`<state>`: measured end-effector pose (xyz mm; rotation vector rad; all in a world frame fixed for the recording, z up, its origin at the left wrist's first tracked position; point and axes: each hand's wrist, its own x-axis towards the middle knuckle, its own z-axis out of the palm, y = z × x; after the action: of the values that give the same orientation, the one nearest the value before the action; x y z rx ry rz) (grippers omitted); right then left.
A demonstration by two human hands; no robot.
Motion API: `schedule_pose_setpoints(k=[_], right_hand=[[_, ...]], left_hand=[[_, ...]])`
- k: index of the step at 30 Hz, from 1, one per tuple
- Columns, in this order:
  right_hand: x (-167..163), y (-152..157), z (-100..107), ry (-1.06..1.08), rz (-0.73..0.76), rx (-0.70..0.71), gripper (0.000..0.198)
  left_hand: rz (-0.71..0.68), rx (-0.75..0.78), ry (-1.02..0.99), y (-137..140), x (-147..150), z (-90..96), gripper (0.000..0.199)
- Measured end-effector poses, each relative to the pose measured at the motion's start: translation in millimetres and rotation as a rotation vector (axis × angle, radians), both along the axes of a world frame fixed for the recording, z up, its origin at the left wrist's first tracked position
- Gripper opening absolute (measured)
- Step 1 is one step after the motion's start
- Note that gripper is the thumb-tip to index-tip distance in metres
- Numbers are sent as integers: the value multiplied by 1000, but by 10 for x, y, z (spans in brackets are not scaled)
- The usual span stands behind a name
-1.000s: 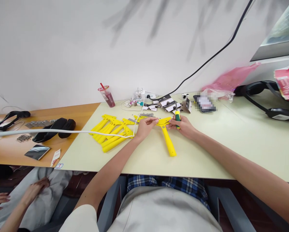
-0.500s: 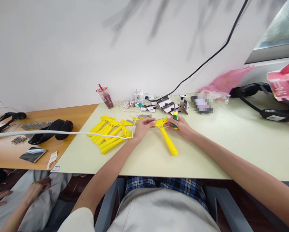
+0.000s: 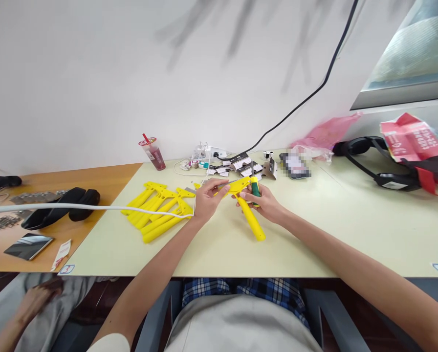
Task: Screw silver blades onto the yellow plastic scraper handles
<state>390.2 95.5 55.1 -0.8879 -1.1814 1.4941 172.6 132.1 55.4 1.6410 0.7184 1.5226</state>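
A yellow scraper (image 3: 252,220) is held over the table, its head up between my hands and its handle slanting down toward me. My left hand (image 3: 207,199) pinches the left end of its head. My right hand (image 3: 265,201) is closed around a screwdriver with a green and yellow handle (image 3: 255,189), its shaft pointing away from me. Fingers of that hand also touch the scraper where handle and head meet. Left of my left hand lies a pile of several yellow scrapers (image 3: 160,208). Packaged blades or cards with dark and white print (image 3: 246,168) lie behind my hands.
A white cable (image 3: 94,207) crosses in front of the scraper pile. At the back stand a drink cup (image 3: 155,155) and a power strip (image 3: 217,154). A phone (image 3: 295,166), pink bag and black headset (image 3: 380,168) are on the right. Another person's hand (image 3: 39,298) rests at lower left.
My right hand has shifted from the right end of the scraper's head down toward its neck, with the screwdriver still in it. The camera view has turned slightly right.
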Motion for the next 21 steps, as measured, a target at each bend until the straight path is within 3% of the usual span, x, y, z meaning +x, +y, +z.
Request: schedule_pose_setpoints(k=[5,12,21], right_hand=[[-5,31,-48,58,-83,3,74],[-11,37,-12,39,-156,-7,77],[8,35,3,-71,-185,4,77]], left_hand=[[-57,9,-7,15,-2,-20,32],[-123,-172,-2,24,2,-58,48],[-180,-165,39,46,-26,-85,43]])
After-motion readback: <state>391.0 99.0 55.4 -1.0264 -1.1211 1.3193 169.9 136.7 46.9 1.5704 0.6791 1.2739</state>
